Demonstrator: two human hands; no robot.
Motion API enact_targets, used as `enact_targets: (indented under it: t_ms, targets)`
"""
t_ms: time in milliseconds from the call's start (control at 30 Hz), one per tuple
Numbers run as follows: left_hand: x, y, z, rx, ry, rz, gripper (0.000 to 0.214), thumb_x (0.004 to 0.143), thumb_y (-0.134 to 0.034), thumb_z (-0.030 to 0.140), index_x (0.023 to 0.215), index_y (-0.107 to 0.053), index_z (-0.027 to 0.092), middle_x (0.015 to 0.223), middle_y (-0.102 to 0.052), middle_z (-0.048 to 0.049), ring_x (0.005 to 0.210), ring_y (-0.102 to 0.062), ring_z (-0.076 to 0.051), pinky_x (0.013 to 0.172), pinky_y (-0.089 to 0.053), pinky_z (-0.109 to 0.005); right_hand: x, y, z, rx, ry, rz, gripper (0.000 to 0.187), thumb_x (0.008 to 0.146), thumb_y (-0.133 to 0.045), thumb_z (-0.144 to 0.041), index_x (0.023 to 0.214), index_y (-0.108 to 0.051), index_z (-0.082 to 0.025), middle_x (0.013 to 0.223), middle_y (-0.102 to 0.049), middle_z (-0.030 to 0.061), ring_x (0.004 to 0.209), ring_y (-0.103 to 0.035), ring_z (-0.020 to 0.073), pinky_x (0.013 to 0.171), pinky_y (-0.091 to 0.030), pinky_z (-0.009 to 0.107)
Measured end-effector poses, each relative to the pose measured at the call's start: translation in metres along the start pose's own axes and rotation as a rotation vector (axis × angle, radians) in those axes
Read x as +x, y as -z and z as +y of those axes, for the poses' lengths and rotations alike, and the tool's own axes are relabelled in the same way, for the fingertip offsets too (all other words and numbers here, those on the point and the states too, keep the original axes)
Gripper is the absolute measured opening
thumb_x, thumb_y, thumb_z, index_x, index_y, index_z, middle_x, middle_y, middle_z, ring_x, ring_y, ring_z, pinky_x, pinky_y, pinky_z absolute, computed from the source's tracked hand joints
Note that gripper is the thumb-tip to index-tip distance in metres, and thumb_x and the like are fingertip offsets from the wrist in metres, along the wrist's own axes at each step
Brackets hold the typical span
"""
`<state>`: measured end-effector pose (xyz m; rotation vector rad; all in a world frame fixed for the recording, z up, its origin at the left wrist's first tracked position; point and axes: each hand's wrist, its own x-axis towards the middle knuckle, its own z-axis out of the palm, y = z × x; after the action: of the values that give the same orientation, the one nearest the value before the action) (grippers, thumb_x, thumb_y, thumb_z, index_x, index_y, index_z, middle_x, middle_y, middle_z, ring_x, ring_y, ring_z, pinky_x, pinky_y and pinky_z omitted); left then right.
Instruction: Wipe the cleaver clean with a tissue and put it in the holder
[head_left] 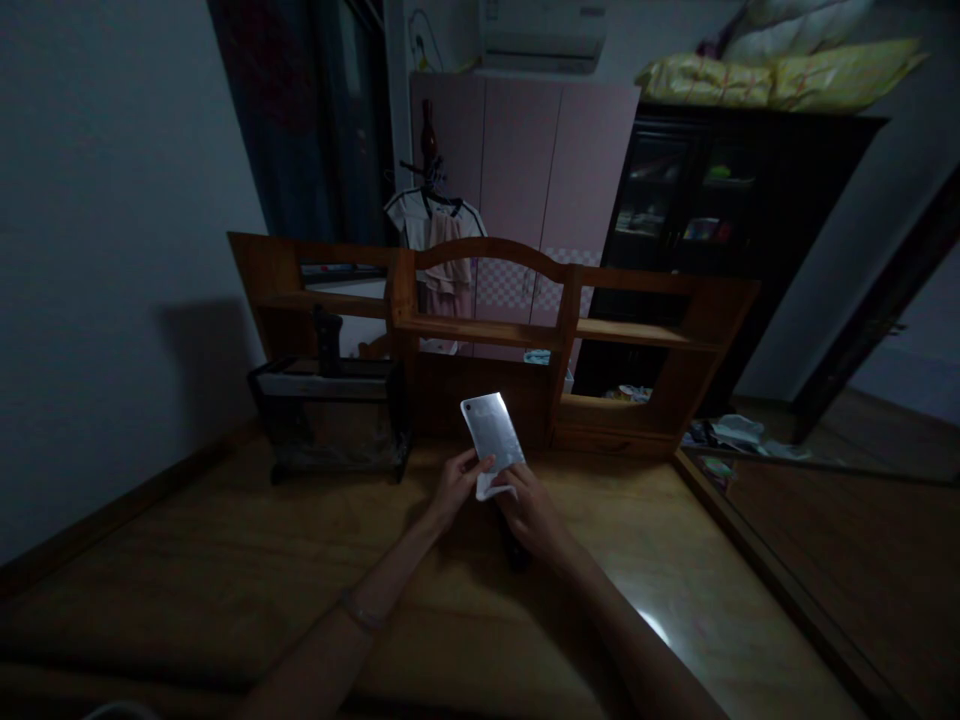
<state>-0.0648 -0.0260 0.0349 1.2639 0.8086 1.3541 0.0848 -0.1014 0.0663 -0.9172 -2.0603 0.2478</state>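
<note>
A flat, shiny, silvery-white packet (493, 428) tilts up above the wooden tabletop (600, 600), with a small dark round spot near its upper left corner. Its lower left edge is pinched by my left hand (454, 488), the thumb lying across the front. My right hand (531, 505) is closed at the packet's lower right end, where the material looks loose and folded; its fingertips are partly hidden there. Under my right hand a dark elongated object (514, 548) shows, mostly covered, and I cannot tell its kind or whether the hand touches it.
Along the table's far side stands a wooden shelf unit (487, 330). Before its left part is a black-framed, clear-fronted box (330, 420) with a dark upright object (328, 342) on top. A raised wooden edge (780, 570) borders the right side. The room is dim.
</note>
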Motion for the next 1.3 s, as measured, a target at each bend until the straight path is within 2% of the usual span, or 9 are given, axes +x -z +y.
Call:
enact_targets:
  t_ms: [233,467,600,733,1000,1200,1300]
  targets:
    - [0.001,-0.001,0.001,0.022,-0.064,-0.028,0.042,0.069,-0.072,0.043,0.098,-0.071,0.014,0.096,-0.071,-0.0077,0.084,-0.064,-0.021,0.076,-0.047,-0.029,0.001,0.01,0.003,0.022,-0.041,0.021,0.019,0.091,-0.04,-0.013,0.096,-0.057,-0.022,0.104,-0.055,0.0081,0.099,-0.052,0.0218,0.085,-0.045,0.036]
    - [0.002,0.002,-0.004,0.021,0.022,-0.036,0.046,0.069,-0.072,0.045,0.102,-0.069,0.014,0.094,-0.071,-0.0076,0.077,-0.064,-0.02,0.066,-0.047,-0.026,-0.001,0.0,0.002,-0.001,-0.021,-0.019,0.021,0.086,-0.045,-0.009,0.098,-0.056,-0.022,0.1,-0.055,0.007,0.095,-0.053,0.0221,0.083,-0.045,0.036]
    - [0.0,-0.001,-0.001,0.009,0.002,-0.057,0.04,0.071,-0.07,0.043,0.099,-0.069,0.014,0.094,-0.071,-0.0068,0.078,-0.064,-0.019,0.068,-0.048,-0.026,0.0,0.005,0.003,-0.017,-0.039,-0.009,0.017,0.085,-0.045,-0.01,0.09,-0.056,-0.022,0.097,-0.055,0.007,0.091,-0.053,0.0219,0.08,-0.045,0.035]
    - [0.001,-0.003,0.001,0.009,-0.04,-0.062,0.036,0.073,-0.069,0.041,0.096,-0.07,0.014,0.095,-0.07,-0.007,0.084,-0.064,-0.021,0.075,-0.048,-0.028,-0.001,0.011,0.006,-0.038,-0.071,-0.006,0.019,0.087,-0.043,-0.01,0.093,-0.056,-0.021,0.098,-0.055,0.008,0.092,-0.052,0.0227,0.08,-0.044,0.036]
    - [0.006,0.0,-0.007,-0.015,0.026,-0.095,0.037,0.074,-0.069,0.04,0.1,-0.069,0.013,0.093,-0.07,-0.0077,0.079,-0.064,-0.02,0.07,-0.048,-0.027,-0.002,0.006,0.005,-0.007,-0.066,-0.09,0.024,0.085,-0.045,-0.008,0.101,-0.055,-0.023,0.102,-0.055,0.008,0.096,-0.051,0.0236,0.082,-0.044,0.037]
    - [0.006,-0.002,-0.006,-0.028,0.012,-0.078,0.039,0.072,-0.071,0.041,0.099,-0.07,0.013,0.096,-0.07,-0.0087,0.084,-0.063,-0.021,0.074,-0.048,-0.028,-0.001,0.008,0.007,-0.019,-0.129,-0.018,0.019,0.09,-0.039,-0.011,0.094,-0.054,-0.021,0.096,-0.054,0.0077,0.089,-0.051,0.0219,0.079,-0.043,0.036]
    - [0.007,-0.001,-0.008,-0.032,0.02,-0.068,0.039,0.07,-0.072,0.041,0.096,-0.07,0.012,0.093,-0.07,-0.0083,0.079,-0.064,-0.02,0.07,-0.048,-0.027,-0.003,0.006,0.005,-0.018,-0.099,-0.031,0.022,0.085,-0.043,-0.007,0.098,-0.054,-0.021,0.101,-0.054,0.008,0.094,-0.05,0.0225,0.082,-0.043,0.036]
